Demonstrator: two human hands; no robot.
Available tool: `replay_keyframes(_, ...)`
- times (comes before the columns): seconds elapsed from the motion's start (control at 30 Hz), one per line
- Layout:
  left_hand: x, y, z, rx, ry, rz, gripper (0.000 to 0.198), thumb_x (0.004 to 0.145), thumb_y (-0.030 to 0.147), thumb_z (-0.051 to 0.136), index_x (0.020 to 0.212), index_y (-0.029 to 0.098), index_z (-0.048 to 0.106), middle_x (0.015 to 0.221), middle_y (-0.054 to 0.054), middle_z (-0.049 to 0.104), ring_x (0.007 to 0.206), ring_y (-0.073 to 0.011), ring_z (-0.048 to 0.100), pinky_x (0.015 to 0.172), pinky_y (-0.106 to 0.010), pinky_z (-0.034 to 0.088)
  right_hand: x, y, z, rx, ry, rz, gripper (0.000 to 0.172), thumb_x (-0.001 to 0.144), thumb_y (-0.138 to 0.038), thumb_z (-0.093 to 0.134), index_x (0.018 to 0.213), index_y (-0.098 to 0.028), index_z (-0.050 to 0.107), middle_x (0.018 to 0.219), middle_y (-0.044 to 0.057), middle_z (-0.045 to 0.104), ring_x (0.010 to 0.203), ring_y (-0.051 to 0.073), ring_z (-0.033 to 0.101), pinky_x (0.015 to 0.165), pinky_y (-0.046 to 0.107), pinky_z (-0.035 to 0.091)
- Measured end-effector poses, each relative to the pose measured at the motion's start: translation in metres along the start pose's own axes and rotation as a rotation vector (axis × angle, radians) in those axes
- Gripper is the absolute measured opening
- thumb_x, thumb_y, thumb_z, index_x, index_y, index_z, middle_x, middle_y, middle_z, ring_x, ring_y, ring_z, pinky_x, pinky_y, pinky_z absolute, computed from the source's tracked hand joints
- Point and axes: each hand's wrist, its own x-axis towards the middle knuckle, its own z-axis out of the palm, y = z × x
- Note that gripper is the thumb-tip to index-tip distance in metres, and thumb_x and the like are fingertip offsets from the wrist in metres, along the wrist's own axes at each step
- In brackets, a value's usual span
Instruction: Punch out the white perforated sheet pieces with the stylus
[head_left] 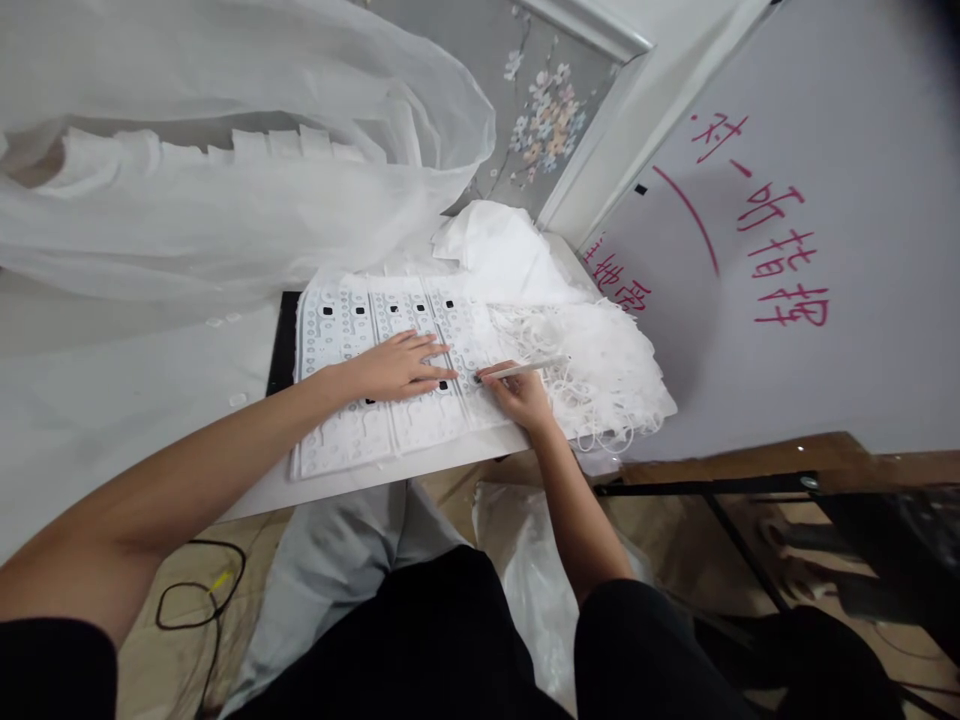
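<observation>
A stack of white sheets [313, 350] printed with pale patterns and several small black squares lies on a white table. My left hand [397, 368] rests palm down on the top sheet, its fingers spread. In my right hand [521, 400] is a slim white pen-shaped tool [536, 366], pinched between the fingers and slanting up to the right. Those fingertips meet the right side of the sheet beside a small dark spot [478, 378]; whether the tool touches it is hidden. A heap of white scraps and thin curled strips [607, 365] lies right of the sheets.
White cloth or paper [510, 255] is bunched behind the sheets. Sheer white fabric [247, 210] spreads at the back left. A whiteboard [862, 180] with red writing stands at the right. Below the table are a clear plastic bag [536, 590] and a black cable [214, 600].
</observation>
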Motion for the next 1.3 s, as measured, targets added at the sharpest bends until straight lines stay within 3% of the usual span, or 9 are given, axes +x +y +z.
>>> replay_keyframes(0.27,0.000,-0.001,0.001,0.006,0.021,0.016,0.045,0.109,0.049,0.038,0.153,0.047,0.046,0.168,0.000,0.035,0.155,-0.0298,0.030,0.125,-0.050,0.017,-0.005,-0.005,-0.002,-0.250,-0.105,-0.180,0.022,0.102,-0.032,0.055,0.106,-0.026,0.076,0.102,0.006,0.078,0.103,0.025,0.069,0.094,0.041,0.054)
replay_keyframes(0.4,0.000,0.000,0.001,0.001,0.041,0.020,0.045,0.109,0.049,0.039,0.152,0.045,0.049,0.167,0.000,0.037,0.154,-0.0299,0.032,0.125,-0.049,0.018,-0.007,-0.005,0.003,-0.437,-0.084,-0.197,0.024,0.103,-0.028,0.052,0.105,-0.025,0.076,0.101,0.007,0.078,0.097,0.024,0.068,0.095,0.043,0.052)
replay_keyframes(0.53,0.000,0.000,0.001,0.009,0.022,0.019,0.046,0.109,0.049,0.038,0.153,0.046,0.046,0.168,0.000,0.034,0.156,-0.0301,0.029,0.126,-0.049,0.016,-0.004,0.001,0.004,-0.458,0.082,-0.117,0.027,0.104,-0.030,0.049,0.103,-0.024,0.076,0.098,0.008,0.077,0.093,0.024,0.068,0.091,0.041,0.052)
replay_keyframes(0.63,0.000,0.000,0.002,0.000,0.008,0.008,0.047,0.109,0.050,0.034,0.154,0.045,0.045,0.170,0.001,0.031,0.157,-0.0301,0.027,0.126,-0.049,0.015,0.000,0.004,-0.002,-0.314,0.271,-0.003,0.031,0.104,-0.038,0.049,0.098,-0.023,0.076,0.102,0.008,0.077,0.094,0.024,0.069,0.089,0.040,0.054)
replay_keyframes(0.7,0.000,0.000,0.001,-0.005,0.003,0.006,0.047,0.109,0.051,0.033,0.155,0.045,0.045,0.170,0.001,0.031,0.157,-0.0301,0.027,0.126,-0.049,0.015,0.001,0.003,-0.006,-0.181,0.305,0.025,0.030,0.102,-0.042,0.054,0.093,-0.024,0.076,0.102,0.007,0.078,0.095,0.024,0.071,0.089,0.040,0.056)
replay_keyframes(0.9,-0.001,0.000,0.001,-0.012,0.007,0.003,0.046,0.109,0.051,0.034,0.153,0.045,0.048,0.168,0.001,0.034,0.156,-0.0296,0.028,0.126,-0.049,0.015,-0.006,-0.007,-0.002,0.034,0.013,-0.009,0.025,0.097,-0.046,0.064,0.098,-0.025,0.078,0.104,0.008,0.079,0.102,0.025,0.072,0.096,0.044,0.056)
replay_keyframes(1.3,-0.001,0.001,0.001,-0.017,-0.002,-0.007,0.045,0.108,0.049,0.037,0.152,0.045,0.049,0.169,0.002,0.034,0.156,-0.0295,0.027,0.126,-0.049,0.015,-0.006,-0.005,0.001,-0.114,-0.041,-0.082,0.024,0.101,-0.040,0.058,0.103,-0.026,0.077,0.105,0.007,0.077,0.103,0.025,0.070,0.095,0.043,0.055)
